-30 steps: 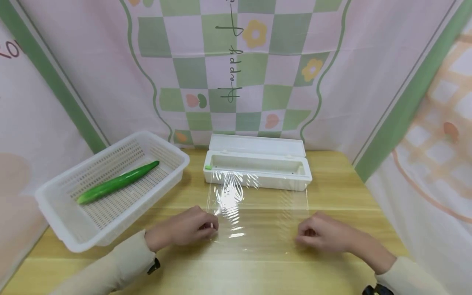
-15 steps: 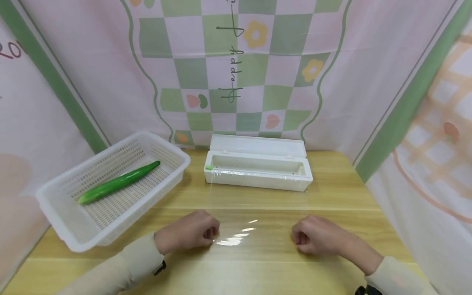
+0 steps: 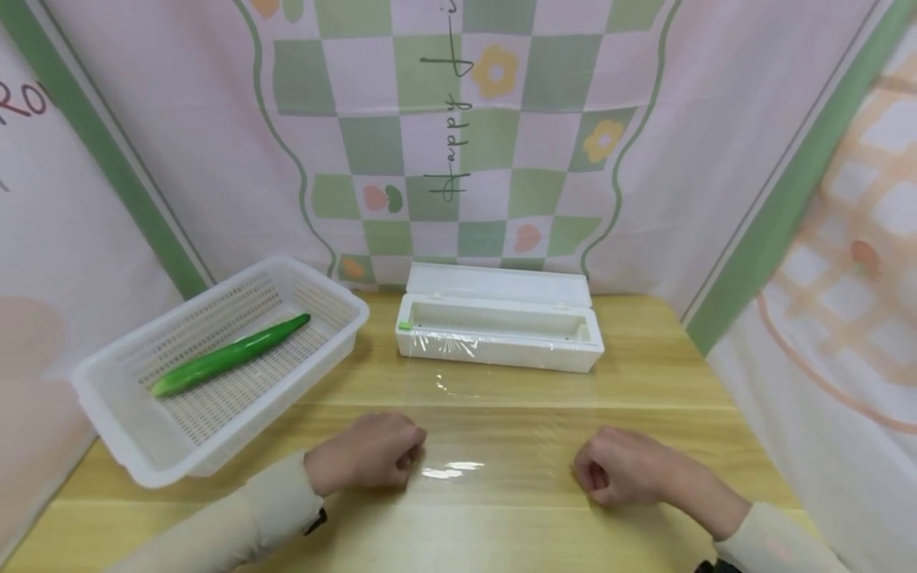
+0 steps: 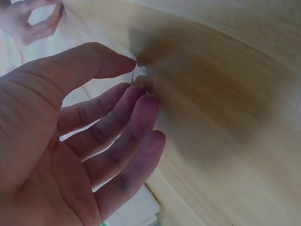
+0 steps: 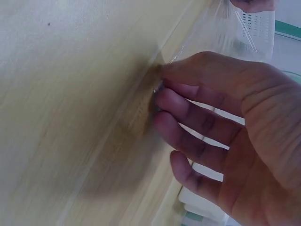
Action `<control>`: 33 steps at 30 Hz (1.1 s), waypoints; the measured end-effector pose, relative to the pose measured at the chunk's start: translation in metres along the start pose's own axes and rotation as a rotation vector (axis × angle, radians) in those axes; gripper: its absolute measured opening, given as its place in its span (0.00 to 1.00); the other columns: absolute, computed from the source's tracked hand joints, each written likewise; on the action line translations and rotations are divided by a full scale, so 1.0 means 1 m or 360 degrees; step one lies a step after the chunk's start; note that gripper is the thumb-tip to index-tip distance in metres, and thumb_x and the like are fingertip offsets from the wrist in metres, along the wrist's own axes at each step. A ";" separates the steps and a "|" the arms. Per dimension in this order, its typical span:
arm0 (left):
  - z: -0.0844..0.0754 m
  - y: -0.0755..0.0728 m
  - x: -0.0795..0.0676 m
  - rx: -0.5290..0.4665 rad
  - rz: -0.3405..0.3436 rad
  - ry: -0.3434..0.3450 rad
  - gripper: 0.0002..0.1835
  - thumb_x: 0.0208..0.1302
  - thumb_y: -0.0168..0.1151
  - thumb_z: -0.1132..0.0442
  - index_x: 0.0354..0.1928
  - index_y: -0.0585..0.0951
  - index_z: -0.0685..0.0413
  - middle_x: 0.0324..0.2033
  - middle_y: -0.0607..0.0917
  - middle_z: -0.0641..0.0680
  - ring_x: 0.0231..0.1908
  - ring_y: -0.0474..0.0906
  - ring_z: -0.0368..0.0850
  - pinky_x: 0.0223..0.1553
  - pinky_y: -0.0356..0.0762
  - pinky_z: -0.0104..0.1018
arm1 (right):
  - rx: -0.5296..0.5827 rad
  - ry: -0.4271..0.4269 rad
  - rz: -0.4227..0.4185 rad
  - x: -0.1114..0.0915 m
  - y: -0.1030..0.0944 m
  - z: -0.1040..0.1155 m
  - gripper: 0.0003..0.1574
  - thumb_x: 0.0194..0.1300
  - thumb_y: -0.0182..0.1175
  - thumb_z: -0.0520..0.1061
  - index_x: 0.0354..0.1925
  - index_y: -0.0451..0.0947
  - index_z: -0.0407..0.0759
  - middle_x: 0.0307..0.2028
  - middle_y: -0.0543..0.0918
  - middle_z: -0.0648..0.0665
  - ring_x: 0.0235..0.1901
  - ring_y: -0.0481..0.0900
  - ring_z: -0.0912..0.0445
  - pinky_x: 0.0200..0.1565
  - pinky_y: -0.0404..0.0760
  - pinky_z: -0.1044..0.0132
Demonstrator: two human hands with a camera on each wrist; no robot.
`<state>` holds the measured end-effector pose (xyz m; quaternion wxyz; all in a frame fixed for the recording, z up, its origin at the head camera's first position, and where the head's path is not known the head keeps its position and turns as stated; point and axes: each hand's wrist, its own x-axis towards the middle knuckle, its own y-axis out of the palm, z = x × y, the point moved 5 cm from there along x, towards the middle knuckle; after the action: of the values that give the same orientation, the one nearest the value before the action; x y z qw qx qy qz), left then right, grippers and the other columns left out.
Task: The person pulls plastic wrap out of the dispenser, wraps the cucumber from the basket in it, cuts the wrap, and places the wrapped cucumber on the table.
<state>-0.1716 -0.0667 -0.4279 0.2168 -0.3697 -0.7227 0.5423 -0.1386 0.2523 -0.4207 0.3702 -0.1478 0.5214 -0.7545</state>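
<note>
A sheet of clear plastic wrap (image 3: 458,467) stretches over the tabletop toward me from the long white wrap box (image 3: 501,350). My left hand (image 3: 372,452) is at its near left corner, fingers curled. In the left wrist view a crumpled bit of film shows between thumb and fingers (image 4: 141,110). At the near right corner my right hand (image 3: 626,469) pinches the edge, and the right wrist view shows film at the thumb and fingertips (image 5: 164,101). Both hands are low, close over the wood. The box lid (image 3: 499,284) stands tipped back, and the film crosses the box's front wall.
To the left a white perforated basket (image 3: 172,461) stands at an angle with a green cucumber (image 3: 229,356) lying in it. A small green piece (image 3: 404,325) sits on the box's left rim. Behind the wooden table (image 3: 473,541) hangs a patterned curtain (image 3: 487,143).
The glare on the film has shrunk and shifted as the sheet settled lower over the table. My right hand has drawn slightly nearer to me; the left hand has moved slightly right. Box and basket are unmoved.
</note>
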 end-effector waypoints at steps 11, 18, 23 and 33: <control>0.011 -0.017 -0.013 -0.0102 -0.0022 -0.0097 0.07 0.58 0.71 0.64 0.28 0.81 0.45 0.22 0.78 0.41 0.23 0.68 0.32 0.26 0.70 0.27 | 0.0073 0.0018 0.0001 -0.009 -0.019 -0.009 0.07 0.61 0.73 0.41 0.30 0.85 0.53 0.27 0.83 0.64 0.28 0.75 0.74 0.31 0.81 0.74; 0.016 -0.046 -0.011 -0.0117 -0.0152 -0.0096 0.03 0.62 0.71 0.65 0.37 0.88 0.56 0.29 0.88 0.49 0.30 0.81 0.39 0.35 0.83 0.32 | -0.0053 0.0090 -0.0281 -0.011 -0.049 -0.019 0.02 0.65 0.72 0.39 0.35 0.88 0.47 0.32 0.89 0.57 0.32 0.82 0.69 0.36 0.89 0.65; 0.022 -0.069 -0.014 -0.0086 -0.0314 0.0019 0.11 0.63 0.72 0.68 0.46 0.88 0.63 0.41 0.92 0.60 0.42 0.90 0.51 0.48 0.91 0.42 | -0.0220 0.0277 -0.0456 -0.014 -0.066 -0.033 0.10 0.66 0.73 0.42 0.44 0.88 0.38 0.39 0.92 0.46 0.38 0.89 0.54 0.42 0.91 0.54; 0.053 -0.122 -0.030 -0.0046 -0.0448 -0.0197 0.18 0.70 0.69 0.63 0.58 0.84 0.65 0.54 0.90 0.64 0.54 0.88 0.61 0.59 0.86 0.57 | -0.0364 0.0404 -0.0766 -0.009 -0.087 -0.063 0.31 0.67 0.72 0.41 0.61 0.77 0.23 0.55 0.84 0.23 0.54 0.84 0.28 0.58 0.83 0.33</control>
<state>-0.2266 -0.1397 -0.3266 0.2404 -0.2336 -0.7870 0.5179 -0.2059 0.3170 -0.3671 0.0933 -0.2125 0.5950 -0.7695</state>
